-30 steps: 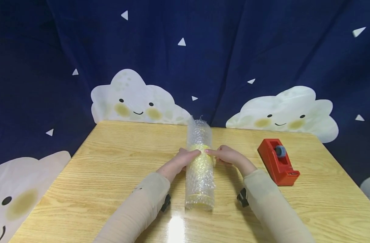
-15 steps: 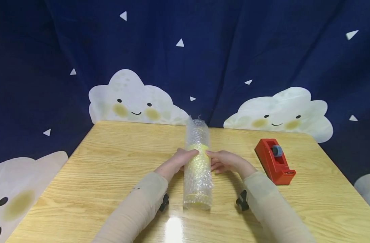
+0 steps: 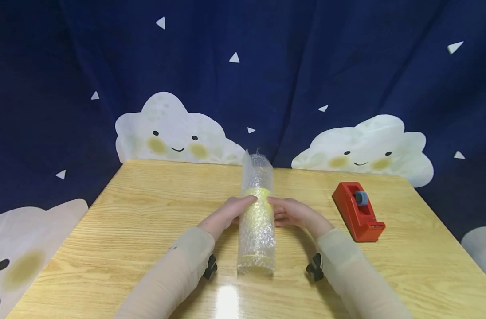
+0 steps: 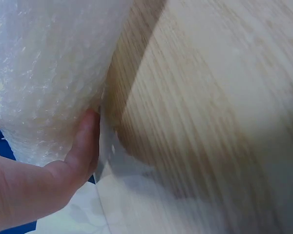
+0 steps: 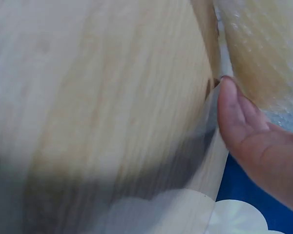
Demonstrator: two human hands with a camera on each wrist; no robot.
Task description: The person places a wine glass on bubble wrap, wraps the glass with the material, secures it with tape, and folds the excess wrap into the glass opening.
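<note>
A long roll of bubble wrap (image 3: 256, 241) with something yellow showing through it lies lengthwise in the middle of the table. My left hand (image 3: 230, 212) holds its left side, thumb on top and fingers down along the side. From the right, my right hand (image 3: 298, 213) grips it the same way; the two thumbs point at each other without touching. Close up in the left wrist view, the fingers (image 4: 83, 146) lie against the bubbly plastic near the tabletop. In the right wrist view, the fingers (image 5: 232, 109) rest beside the wrapped yellow object. Whatever is inside is blurred by the wrap.
A red tape dispenser (image 3: 358, 215) with a blue-rimmed tape roll (image 3: 361, 198) stands right of my right hand. The wooden table (image 3: 167, 190) ends at a dark blue curtain (image 3: 211, 53) printed with white clouds and triangles.
The fingers of my right hand have straightened a little and moved down along the roll's right side. Both thumbs stay on top. The whole scene has shifted slightly left in the head view.
</note>
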